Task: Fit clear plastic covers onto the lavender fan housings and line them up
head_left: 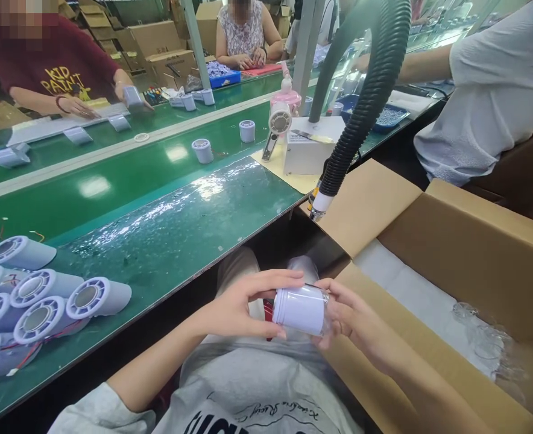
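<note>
Above my lap, a lavender plastic cylinder [299, 308] lies nearly level between both hands. My left hand [252, 304] grips its ridged left end, thumb below and fingers over the top. At the other end, my right hand [341, 310] has its fingers closed round a clear plastic cover [326, 308] that surrounds the cylinder's right part. Red wire shows beside the left end, under my left palm. To the left on the green bench, several similar lavender cylinders [92, 298] with vented round ends and thin wires are stacked.
An open cardboard box [469, 241] stands at my right, with clear plastic pieces [483, 331] inside. A black flexible hose [361, 114] hangs over the bench edge. A green conveyor [144, 163] carries two lavender cylinders. A pink handheld fan [282, 111] stands beyond; co-workers sit around.
</note>
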Available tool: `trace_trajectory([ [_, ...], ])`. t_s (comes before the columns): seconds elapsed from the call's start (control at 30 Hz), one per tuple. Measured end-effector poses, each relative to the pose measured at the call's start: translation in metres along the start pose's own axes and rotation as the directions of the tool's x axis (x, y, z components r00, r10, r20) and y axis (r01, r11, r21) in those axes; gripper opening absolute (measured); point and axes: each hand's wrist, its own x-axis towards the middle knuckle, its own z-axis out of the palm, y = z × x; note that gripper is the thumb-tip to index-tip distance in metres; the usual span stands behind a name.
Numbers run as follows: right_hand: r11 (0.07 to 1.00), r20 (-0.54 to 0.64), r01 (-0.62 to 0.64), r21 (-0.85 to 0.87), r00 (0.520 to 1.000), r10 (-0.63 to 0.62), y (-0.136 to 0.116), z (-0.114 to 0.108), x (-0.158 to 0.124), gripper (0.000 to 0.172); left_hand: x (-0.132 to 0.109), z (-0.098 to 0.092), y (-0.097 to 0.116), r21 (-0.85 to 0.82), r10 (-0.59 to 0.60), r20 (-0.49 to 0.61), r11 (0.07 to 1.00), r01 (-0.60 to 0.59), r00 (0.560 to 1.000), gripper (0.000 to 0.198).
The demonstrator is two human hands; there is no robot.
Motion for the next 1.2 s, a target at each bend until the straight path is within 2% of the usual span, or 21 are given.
trace_trajectory([
  [0.33,0.943,0.109,-0.217,0.252,0.975,0.195,0.005,0.008,0.002,0.057,-0.003,0.006,-0.006,0.006,0.003,-0.028,1.000,-0.003,1.000,0.068],
  [0.43,0.925,0.142,-0.276,0.261,0.959,0.246,0.007,0.008,0.001,0.062,-0.004,0.010,-0.005,0.038,-0.011,-0.058,0.999,0.013,0.998,0.064],
  [0.53,0.945,0.144,-0.273,0.178,0.958,0.250,0.012,0.007,0.000,0.072,-0.006,0.014,0.000,0.000,-0.112,-0.091,0.994,0.113,0.990,0.060],
  [0.6,0.996,0.050,-0.081,0.032,0.996,0.080,0.019,0.004,-0.001,0.072,-0.008,0.017,0.003,-0.081,-0.219,-0.114,0.974,0.211,0.969,0.058],
  [0.63,0.994,-0.008,0.066,-0.091,0.998,-0.067,0.022,0.002,-0.002,0.067,-0.008,0.018,0.004,-0.137,-0.265,-0.120,0.959,0.249,0.957,0.057],
  [0.67,0.944,-0.041,0.226,-0.241,0.969,-0.242,0.025,-0.001,-0.003,0.064,-0.009,0.019,0.005,-0.196,-0.301,-0.121,0.942,0.274,0.946,0.057],
  [0.7,0.840,-0.021,0.370,-0.396,0.911,-0.412,0.027,-0.003,-0.004,0.064,-0.010,0.020,0.005,-0.250,-0.329,-0.118,0.923,0.292,0.937,0.057],
  [0.73,0.702,0.048,0.482,-0.524,0.840,-0.541,0.029,-0.006,-0.005,0.065,-0.010,0.020,0.006,-0.295,-0.350,-0.108,0.905,0.307,0.930,0.057],
  [0.77,0.567,0.135,0.555,-0.608,0.776,-0.615,0.030,-0.008,-0.005,0.065,-0.010,0.020,0.006,-0.327,-0.365,-0.092,0.890,0.318,0.927,0.057],
  [0.8,0.472,0.210,0.597,-0.648,0.736,-0.643,0.030,-0.010,-0.006,0.063,-0.010,0.020,0.006,-0.342,-0.370,-0.078,0.882,0.324,0.926,0.058],
  [0.83,0.442,0.239,0.613,-0.655,0.723,-0.649,0.029,-0.011,-0.006,0.060,-0.010,0.019,0.007,-0.333,-0.366,-0.068,0.885,0.324,0.928,0.060],
  [0.87,0.490,0.220,0.598,-0.635,0.748,-0.627,0.027,-0.010,-0.007,0.057,-0.010,0.018,0.008,-0.304,-0.346,-0.063,0.900,0.312,0.936,0.063],
  [0.93,0.707,0.111,0.494,-0.505,0.850,-0.515,0.022,-0.008,-0.007,0.053,-0.010,0.016,0.010,-0.215,-0.286,-0.055,0.939,0.268,0.957,0.068],
  [1.0,0.859,0.054,0.394,-0.328,0.915,-0.399,0.018,-0.005,-0.008,0.048,-0.009,0.015,0.013,-0.166,-0.256,-0.038,0.955,0.246,0.966,0.068],
  [1.07,0.887,0.043,0.376,-0.268,0.924,-0.379,0.017,-0.003,-0.008,0.043,-0.009,0.014,0.013,-0.201,-0.290,-0.008,0.938,0.283,0.957,0.067],
  [1.2,0.865,-0.005,0.360,-0.349,0.923,-0.386,0.023,-0.004,-0.009,0.046,-0.010,0.017,0.005,-0.341,-0.354,0.040,0.874,0.345,0.935,0.071],
])
